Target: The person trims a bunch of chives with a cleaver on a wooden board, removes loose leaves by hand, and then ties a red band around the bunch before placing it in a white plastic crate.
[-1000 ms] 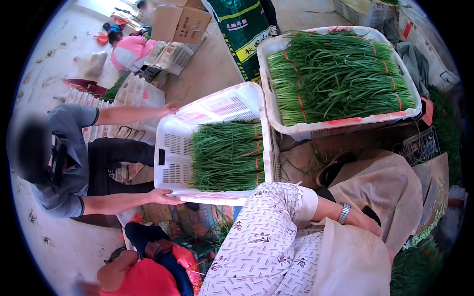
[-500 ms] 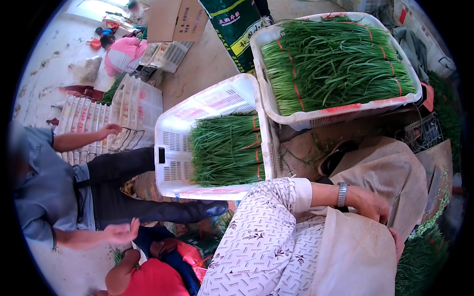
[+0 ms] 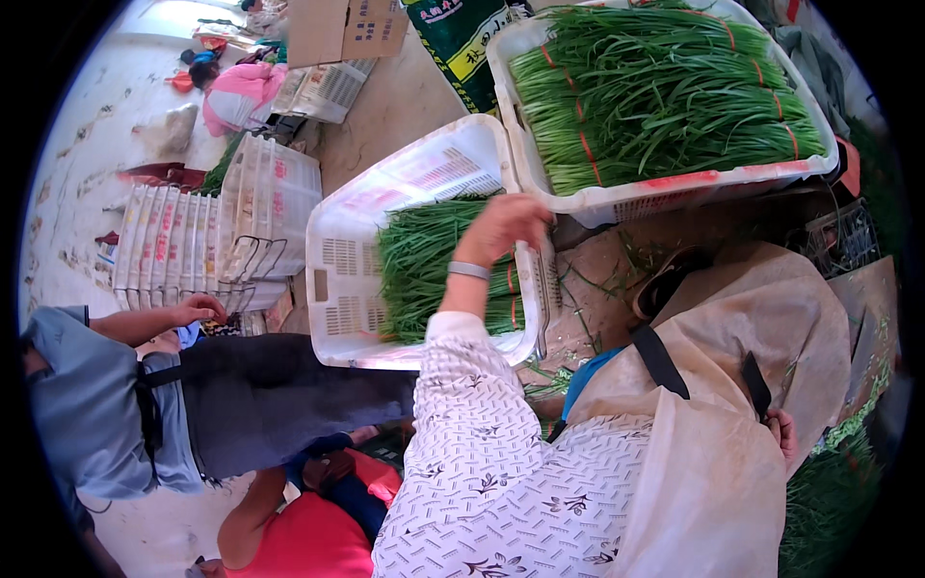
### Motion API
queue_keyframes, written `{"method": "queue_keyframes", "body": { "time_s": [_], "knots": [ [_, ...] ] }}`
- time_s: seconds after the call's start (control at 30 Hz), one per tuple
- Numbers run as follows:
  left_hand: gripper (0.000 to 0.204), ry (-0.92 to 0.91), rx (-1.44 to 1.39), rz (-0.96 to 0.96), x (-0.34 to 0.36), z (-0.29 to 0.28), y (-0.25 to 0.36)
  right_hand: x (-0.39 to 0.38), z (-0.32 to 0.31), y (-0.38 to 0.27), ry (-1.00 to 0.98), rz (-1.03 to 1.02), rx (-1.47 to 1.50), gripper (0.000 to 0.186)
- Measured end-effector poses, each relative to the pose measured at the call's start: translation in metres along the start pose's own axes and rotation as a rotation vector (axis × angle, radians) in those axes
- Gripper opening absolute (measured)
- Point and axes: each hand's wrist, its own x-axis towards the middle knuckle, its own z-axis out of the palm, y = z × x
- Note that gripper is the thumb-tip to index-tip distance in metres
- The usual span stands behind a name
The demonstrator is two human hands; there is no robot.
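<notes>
My left hand (image 3: 501,231), with a metal watch (image 3: 469,270) on its wrist, is over the right rim of the smaller white crate (image 3: 339,207). Motion blurs its fingers, so I cannot tell what they hold, if anything. Beneath my left arm, bundles of green garlic chives (image 3: 424,255) with orange bands lie in that crate. My right hand (image 3: 782,433) is at the right edge of my beige apron (image 3: 713,482), fingers curled. What is in them is hidden; a black strap (image 3: 756,385) ends close by.
A fuller white crate (image 3: 665,183) of banded chives (image 3: 665,96) stands at the upper right. Stacked white crates (image 3: 173,241) are at left. A person in grey-blue (image 3: 106,385) stands at left, and one in red (image 3: 299,539) is below. Loose chives (image 3: 838,511) lie at lower right.
My left hand has left my apron front and swung up and left to the smaller crate. Black straps now show on the apron. The person in grey-blue has shifted; one hand is out of sight.
</notes>
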Motion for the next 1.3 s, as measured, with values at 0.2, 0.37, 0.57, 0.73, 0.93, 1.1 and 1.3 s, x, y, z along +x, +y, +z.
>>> {"method": "queue_keyframes", "body": {
  "time_s": [0.2, 0.37, 0.57, 0.73, 0.93, 1.1, 1.3],
  "knots": [
    [0.02, 0.951, -0.072, 0.016, -0.019, -0.145, -0.119, -0.003, 0.0, 0.006, 0.054, -0.023, -0.08, 0.014],
    [0.023, 1.261, 0.045, -0.07, -0.041, -0.179, -0.187, -0.005, -0.008, 0.019, 0.066, -0.034, -0.046, 0.014],
    [0.025, 1.276, 0.312, -0.215, -0.019, -0.178, -0.205, -0.008, -0.017, 0.036, 0.125, -0.089, -0.151, 0.015],
    [0.028, 1.235, 0.526, -0.281, -0.02, -0.186, -0.204, -0.008, -0.004, 0.036, 0.177, -0.057, -0.131, 0.016],
    [0.03, 1.156, 0.795, -0.361, -0.045, -0.209, -0.18, -0.009, -0.01, 0.02, 0.196, -0.022, -0.099, 0.019],
    [0.032, 1.061, 0.889, -0.462, -0.046, -0.234, -0.169, -0.008, -0.026, 0.011, 0.129, -0.06, -0.057, 0.02],
    [0.035, 0.836, 0.981, -0.559, -0.054, -0.266, -0.131, -0.006, 0.022, -0.018, 0.19, -0.028, -0.107, 0.015]
  ]
}}
